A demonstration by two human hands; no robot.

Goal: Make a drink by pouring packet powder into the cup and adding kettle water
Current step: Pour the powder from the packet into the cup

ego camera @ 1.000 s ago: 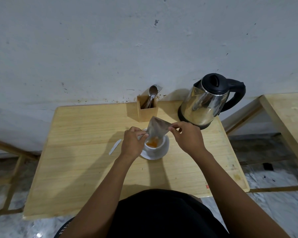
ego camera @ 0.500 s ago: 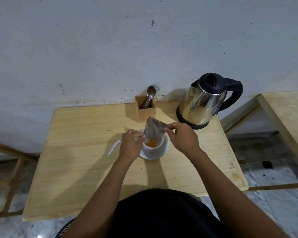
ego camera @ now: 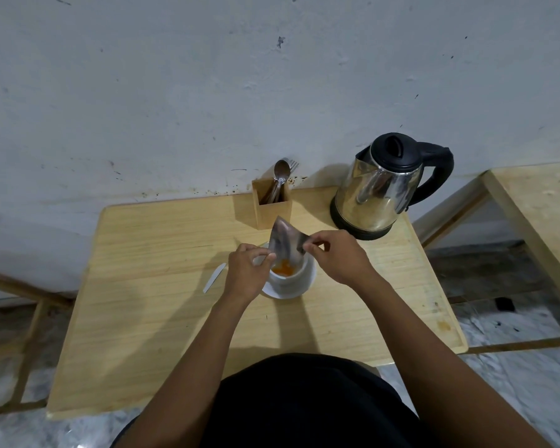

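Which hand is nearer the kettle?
Right. The right hand is just in front of the kettle; the left hand is farther, across the cup.

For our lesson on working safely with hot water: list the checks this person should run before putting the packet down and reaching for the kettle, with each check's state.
1. Powder in the cup: ok, orange powder shows inside.
2. Packet emptied: cannot tell, both the left hand and right hand pinch it tilted over the cup.
3. Cup seated on its saucer: ok.
4. Kettle upright, lid shut: ok.
5. Kettle holds water: cannot tell.
6. Spoon available in the wooden holder: ok.
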